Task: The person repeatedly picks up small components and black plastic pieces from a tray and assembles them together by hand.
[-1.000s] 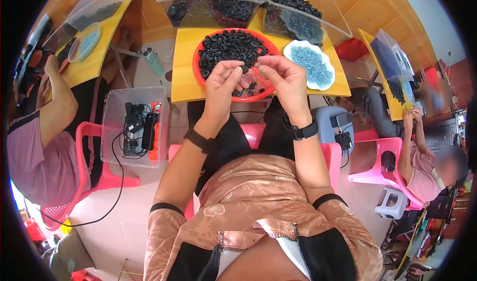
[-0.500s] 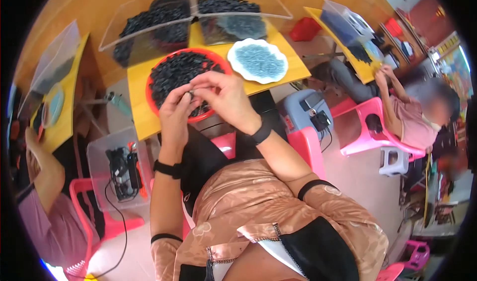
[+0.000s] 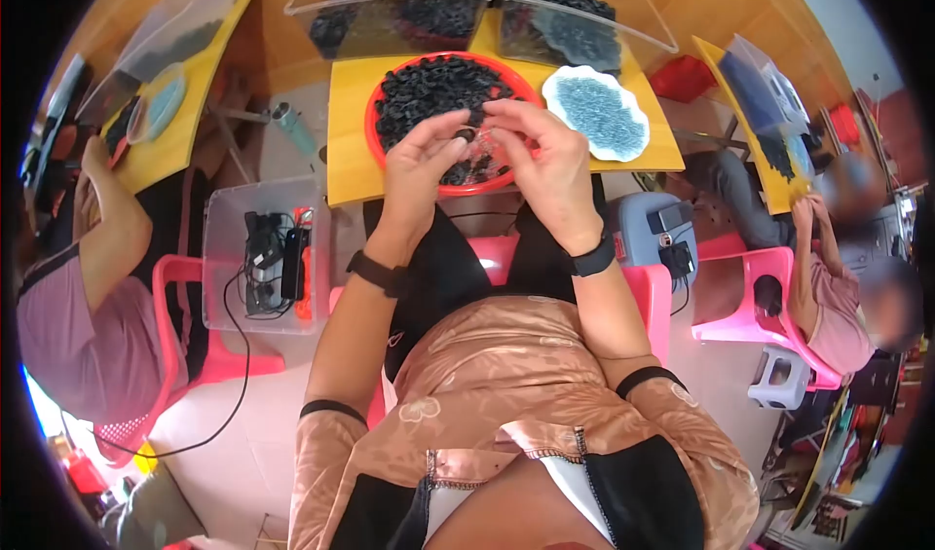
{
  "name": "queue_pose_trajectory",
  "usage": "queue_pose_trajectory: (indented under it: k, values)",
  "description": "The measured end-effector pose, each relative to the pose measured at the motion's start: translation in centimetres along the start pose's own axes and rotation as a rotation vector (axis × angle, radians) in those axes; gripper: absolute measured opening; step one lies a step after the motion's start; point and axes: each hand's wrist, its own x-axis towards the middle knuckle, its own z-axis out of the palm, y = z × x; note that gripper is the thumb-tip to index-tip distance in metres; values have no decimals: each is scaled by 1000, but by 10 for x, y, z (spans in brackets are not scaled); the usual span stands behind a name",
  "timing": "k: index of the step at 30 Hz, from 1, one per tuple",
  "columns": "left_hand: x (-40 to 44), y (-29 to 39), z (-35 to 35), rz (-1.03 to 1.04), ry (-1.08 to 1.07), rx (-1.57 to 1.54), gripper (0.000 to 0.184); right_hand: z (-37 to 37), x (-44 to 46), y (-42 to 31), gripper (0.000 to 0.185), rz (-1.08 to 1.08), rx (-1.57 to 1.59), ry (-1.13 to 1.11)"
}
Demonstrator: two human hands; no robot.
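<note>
Over the near part of a red basin [image 3: 371, 117] filled with small black pieces [image 3: 438, 88], both my hands are raised close together. My left hand [image 3: 414, 180] pinches a small black piece [image 3: 466, 134] between thumb and fingertips. Just to its right, my right hand [image 3: 553, 165] has its thumb and fingers drawn together; what lies between them is too small to make out. A white scalloped dish [image 3: 638, 141] of small pale-blue, needle-like pieces [image 3: 596, 112] stands right of the basin.
Clear bins [image 3: 390, 5] of black pieces stand at the back of the yellow table [image 3: 349, 161]. A clear box [image 3: 219, 258] with cables is at left, a blue-grey case [image 3: 638, 229] at right. Other people sit at tables on both sides.
The view has turned, so the table appears further right. My hands have moved slightly apart, and the small black piece now shows at my left fingertips.
</note>
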Motion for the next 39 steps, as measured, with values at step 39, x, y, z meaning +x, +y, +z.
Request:
queue_pose_trajectory:
  k: [39]
  values:
    - [1, 0, -15, 1, -10, -268, 17, 52, -17, -25, 46, -172, -98, -40]
